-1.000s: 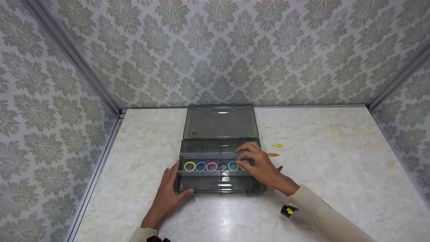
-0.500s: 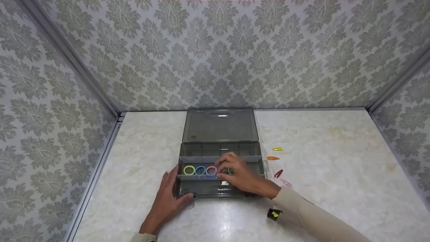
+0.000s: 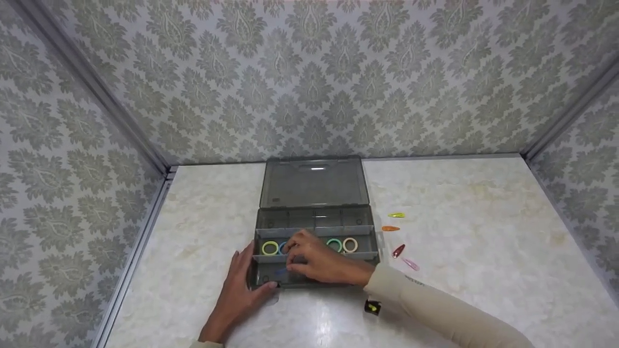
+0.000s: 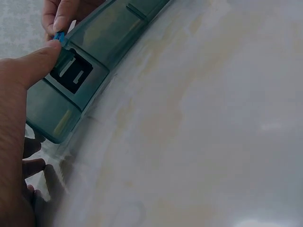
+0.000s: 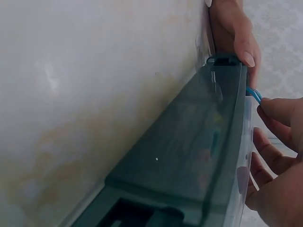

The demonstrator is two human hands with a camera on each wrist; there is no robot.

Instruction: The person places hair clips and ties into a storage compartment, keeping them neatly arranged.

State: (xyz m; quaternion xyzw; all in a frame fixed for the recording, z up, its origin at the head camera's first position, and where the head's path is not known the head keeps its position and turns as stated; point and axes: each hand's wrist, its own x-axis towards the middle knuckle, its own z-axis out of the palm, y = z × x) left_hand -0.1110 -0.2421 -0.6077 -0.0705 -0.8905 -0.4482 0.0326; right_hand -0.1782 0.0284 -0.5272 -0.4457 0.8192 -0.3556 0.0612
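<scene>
A dark see-through plastic storage box (image 3: pixel 333 218) lies with its lid (image 3: pixel 314 183) folded back. My left hand (image 3: pixel 239 282) holds its front left corner, fingers along the side and thumb (image 4: pixel 40 61) on the front rim. Over the front compartment, my right hand (image 3: pixel 314 258) pinches a small blue hair clip (image 5: pixel 254 93) between thumb and fingertips. Ring-shaped hair ties line the middle compartment: a yellow tie (image 3: pixel 263 248) at the left, a green tie (image 3: pixel 334 239) and a beige tie (image 3: pixel 350 239) at the right. The right hand hides those between.
Right of the box, on the marbled table (image 3: pixel 459 217), lie a yellow clip (image 3: pixel 397 215), an orange clip (image 3: pixel 390 228), a dark red clip (image 3: pixel 398 251) and a pink clip (image 3: pixel 410 264). Patterned walls (image 3: pixel 314 96) stand behind and at both sides.
My right hand has moved left across the box with the blue hair clip, from the middle compartment's right part to the front compartment's left part. The left hand stays at its corner.
</scene>
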